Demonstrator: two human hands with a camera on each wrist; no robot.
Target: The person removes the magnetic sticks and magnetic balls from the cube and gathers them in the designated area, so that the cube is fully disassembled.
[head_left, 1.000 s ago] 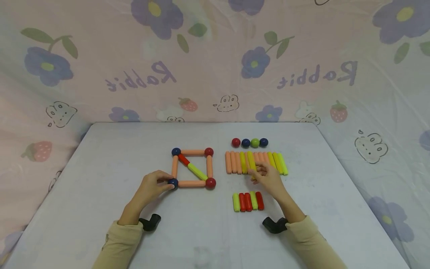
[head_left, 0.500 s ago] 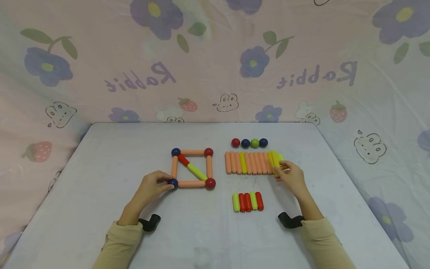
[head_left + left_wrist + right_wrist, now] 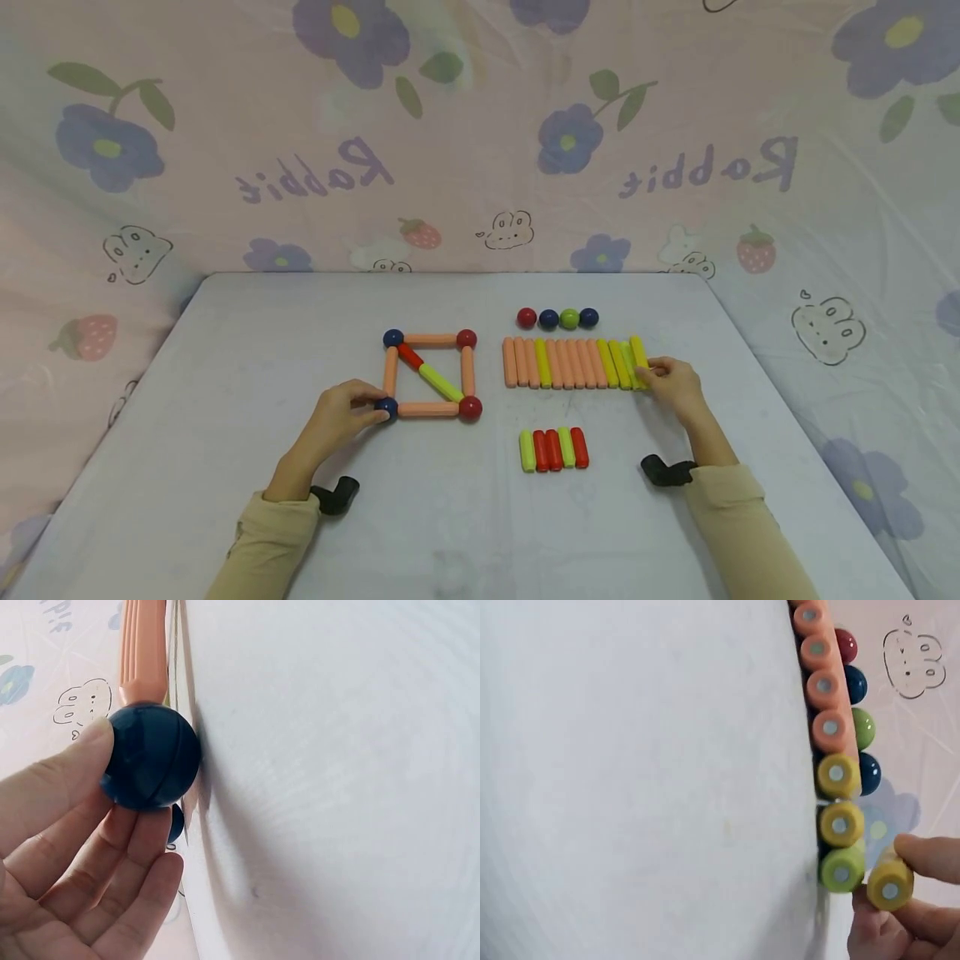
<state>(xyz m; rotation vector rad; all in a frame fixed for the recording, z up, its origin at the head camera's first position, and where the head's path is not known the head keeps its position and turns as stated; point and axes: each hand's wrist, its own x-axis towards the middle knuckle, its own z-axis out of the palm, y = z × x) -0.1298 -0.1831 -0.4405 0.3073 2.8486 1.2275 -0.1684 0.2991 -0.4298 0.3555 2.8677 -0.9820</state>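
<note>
At the near-left corner of a stick-and-ball square, my left hand (image 3: 339, 418) pinches a dark blue ball (image 3: 152, 756) between thumb and fingers. An orange stick (image 3: 428, 410) meets that ball. Red balls (image 3: 470, 407) form the right corners, and another blue ball (image 3: 393, 338) the far-left one. A red-and-lime diagonal (image 3: 441, 383) crosses the square. On the right, my right hand (image 3: 675, 389) pinches a yellow magnetic stick (image 3: 890, 887) by thumb and fingers. The right wrist view has it raised beside the lime stick (image 3: 841, 871) that ends the row.
Several orange sticks (image 3: 568, 365) and some yellow ones lie side by side in a row. Behind them sit loose balls (image 3: 569, 318) in red, blue and green. Nearer is a group of short red and lime sticks (image 3: 553, 451). A patterned cloth (image 3: 450, 167) hangs behind the white table (image 3: 450, 517).
My right hand has carried the yellow stick rightward from mid-row, over other sticks, to the row's right end. The left hand has stayed on the blue ball.
</note>
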